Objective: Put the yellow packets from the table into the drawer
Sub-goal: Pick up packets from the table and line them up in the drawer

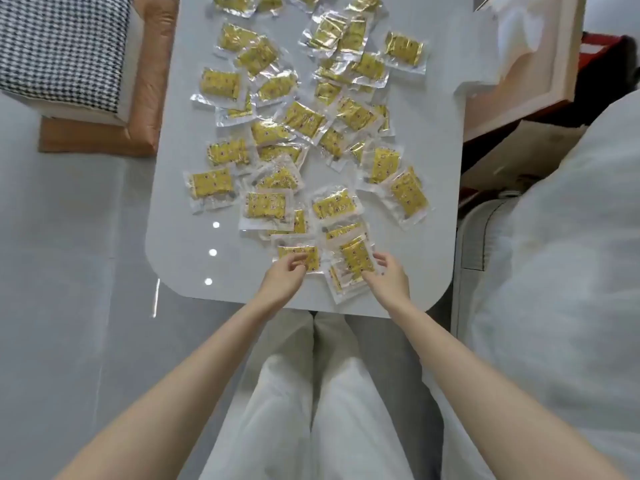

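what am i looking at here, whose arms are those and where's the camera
There is no machine here. A person wears one camera on the head, looking down, so the two bare arms are their own. The white table holds many yellow packets in clear wrap, scattered and partly overlapping. Near its front edge the left hand pinches the left packet. The right hand seems to pinch the right packet, which lies on others. Below the table the person's pale trousers show.
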A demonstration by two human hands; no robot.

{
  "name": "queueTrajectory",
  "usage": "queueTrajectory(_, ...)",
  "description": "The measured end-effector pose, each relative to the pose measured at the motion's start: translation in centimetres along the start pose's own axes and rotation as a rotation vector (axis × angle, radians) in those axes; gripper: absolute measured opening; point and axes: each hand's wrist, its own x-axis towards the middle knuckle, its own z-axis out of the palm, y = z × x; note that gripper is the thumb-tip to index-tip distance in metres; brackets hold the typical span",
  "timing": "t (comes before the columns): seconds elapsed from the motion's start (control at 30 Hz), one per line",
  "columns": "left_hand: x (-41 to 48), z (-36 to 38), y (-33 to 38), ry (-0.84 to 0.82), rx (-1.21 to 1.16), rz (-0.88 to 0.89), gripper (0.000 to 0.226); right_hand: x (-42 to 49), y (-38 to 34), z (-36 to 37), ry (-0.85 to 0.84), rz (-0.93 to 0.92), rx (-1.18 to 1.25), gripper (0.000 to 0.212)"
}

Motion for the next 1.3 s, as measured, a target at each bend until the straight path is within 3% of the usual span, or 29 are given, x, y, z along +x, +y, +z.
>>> queueTrajectory(0.2,4.3,0.8,-3.1,0.129,0.024,0.07,0.039,4.0,2.0,3.8,0.157,0.057,-0.112,0.082)
queueTrajectory(0.27,5.0,0.6,-3.4,0.203,0.043,0.138,0.043,4.6,2.3,4.5,0.243,0.062,-0.19,0.084)
queueTrajectory(0.43,7.4,-0.2,-4.6,0.231,0.3,0.262,0.057,5.0,2.7,5.7,0.366,0.091,-0.287,0.066)
queueTrajectory(0.6,9.6,-0.4,-5.5,0.179,0.734,0.306,0.074,4.2,3.6,5.9,0.411,-0.057,-0.351,0.044)
queueTrajectory(0.73,10.9,-0.2,-5.6,0.201,0.968,0.349,0.087,4.0,4.0,5.4,0.242,-0.028,-0.056,0.018)
queueTrajectory(0.9,11.3,-0.1,-5.1,0.189,1.013,0.319,0.07,3.4,3.4,4.5,0.179,0.041,0.31,0.022)
queueTrajectory(1.0,10.8,-0.5,-5.5,0.194,0.851,0.252,0.053,2.8,2.7,4.0,0.09,0.113,0.509,0.012)
queueTrajectory(1.1,9.4,-1.3,-4.4,0.153,0.275,0.091,0.037,2.1,1.9,4.0,-0.065,0.107,0.622,0.011)
queueTrajectory(1.17,8.5,-1.6,-3.6,0.078,-0.053,0.048,0.03,1.7,1.4,4.2,-0.151,0.071,0.606,0.016)
queueTrajectory(1.3,7.6,-1.4,-3.2,-0.134,-0.266,0.006,0.015,1.1,0.2,4.7,-0.201,-0.058,0.475,0.014)
